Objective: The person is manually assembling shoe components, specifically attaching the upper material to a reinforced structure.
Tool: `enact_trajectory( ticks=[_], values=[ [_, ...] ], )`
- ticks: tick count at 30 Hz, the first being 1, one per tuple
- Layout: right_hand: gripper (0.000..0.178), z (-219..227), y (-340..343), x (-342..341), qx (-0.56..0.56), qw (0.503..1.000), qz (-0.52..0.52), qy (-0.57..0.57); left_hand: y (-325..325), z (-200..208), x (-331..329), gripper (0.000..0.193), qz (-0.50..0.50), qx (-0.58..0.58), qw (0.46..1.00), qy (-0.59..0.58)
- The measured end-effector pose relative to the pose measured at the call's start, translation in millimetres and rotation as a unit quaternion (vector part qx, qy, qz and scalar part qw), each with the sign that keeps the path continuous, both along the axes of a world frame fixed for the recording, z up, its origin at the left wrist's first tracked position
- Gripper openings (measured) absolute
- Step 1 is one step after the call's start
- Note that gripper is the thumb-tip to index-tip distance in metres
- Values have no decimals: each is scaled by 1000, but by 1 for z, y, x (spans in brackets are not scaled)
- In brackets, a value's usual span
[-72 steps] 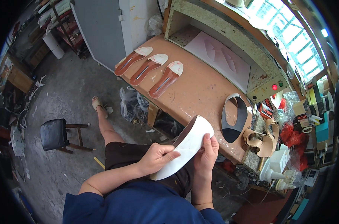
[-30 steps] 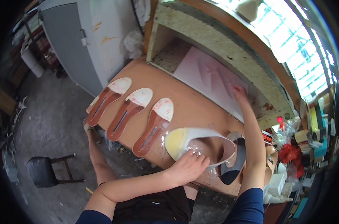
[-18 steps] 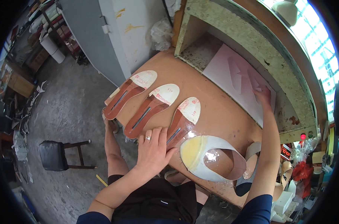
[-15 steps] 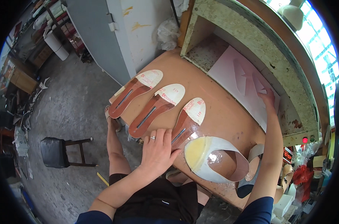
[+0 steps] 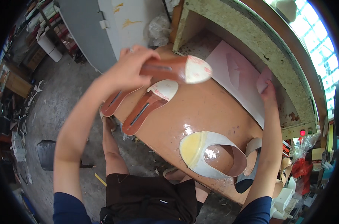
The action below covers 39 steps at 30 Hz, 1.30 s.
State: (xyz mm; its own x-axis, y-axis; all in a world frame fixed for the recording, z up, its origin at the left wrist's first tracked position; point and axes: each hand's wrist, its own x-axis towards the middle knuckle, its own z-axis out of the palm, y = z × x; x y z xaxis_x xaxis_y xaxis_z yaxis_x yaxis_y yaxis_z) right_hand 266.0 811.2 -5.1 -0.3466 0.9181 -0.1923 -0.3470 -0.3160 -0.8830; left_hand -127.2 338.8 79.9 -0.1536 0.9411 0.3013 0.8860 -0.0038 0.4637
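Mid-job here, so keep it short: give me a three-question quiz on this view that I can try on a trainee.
1. What does the left hand hold?
2. What colour is the end patch of the white shoe piece lying on the bench? A: green; B: yellow; C: red.
3. True or false: the right hand is touching the white shoe piece.

Key:
1. A brown insole with a whitish wide end, raised off the bench.
2. B.
3. False; it holds a pale pink piece at the open-fronted box.
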Motion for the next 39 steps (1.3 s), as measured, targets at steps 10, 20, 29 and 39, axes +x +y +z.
enact_trajectory(
  ticks=[10, 20, 29, 39],
  values=[
    [26, 24, -10, -62, -31, 988, -96, 117, 105, -60, -82, 62, 6, -172, 984, 48],
    [26, 20, -14, -79, 32, 980, -184, 66, 72, -51, -40, 72, 71, -16, 997, 5],
    [66, 65, -56, -64, 114, 942, -28, 313, -198, -118, 9, 52, 332, 180, 918, 121],
    [32, -24, -15, -59, 114, 948, -244, -168, -359, -393, 109, 102, 406, -496, 724, -257]
  ],
)
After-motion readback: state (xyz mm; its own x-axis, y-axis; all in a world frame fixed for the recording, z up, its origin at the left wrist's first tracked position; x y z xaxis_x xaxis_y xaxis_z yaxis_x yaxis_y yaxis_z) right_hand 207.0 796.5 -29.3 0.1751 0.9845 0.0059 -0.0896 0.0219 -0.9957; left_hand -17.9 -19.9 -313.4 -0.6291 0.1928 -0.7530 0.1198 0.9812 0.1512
